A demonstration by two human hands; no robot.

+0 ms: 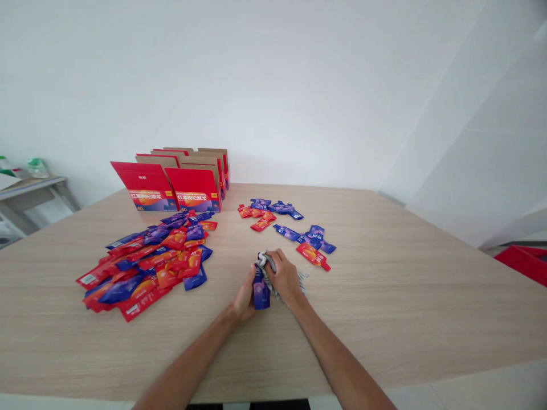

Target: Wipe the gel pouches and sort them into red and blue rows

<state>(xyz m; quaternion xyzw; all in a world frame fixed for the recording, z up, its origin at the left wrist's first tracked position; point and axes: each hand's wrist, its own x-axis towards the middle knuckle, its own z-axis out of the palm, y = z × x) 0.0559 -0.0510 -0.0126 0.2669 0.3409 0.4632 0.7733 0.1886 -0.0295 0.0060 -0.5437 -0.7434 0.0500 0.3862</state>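
Near the table's front middle, my left hand (245, 295) is closed around a blue sachet (261, 295) with a purple print, held upright. My right hand (284, 275) grips a grey-and-white cloth (262, 258), pressed against the sachet's top end. More of the cloth hangs below and behind the right hand. To the left lies a big pile of red and blue sachets (171, 262). Beyond my hands are two smaller groups, one with red sachets (258, 213) beside blue ones, the other with a red sachet (313, 256) by several blue sachets (307, 236).
Several open red cardboard boxes (193, 188) stand at the table's back left against the wall. A red object (523, 263) shows at the right edge. On the far left is a side table (32, 185) with a glass jar (38, 168).
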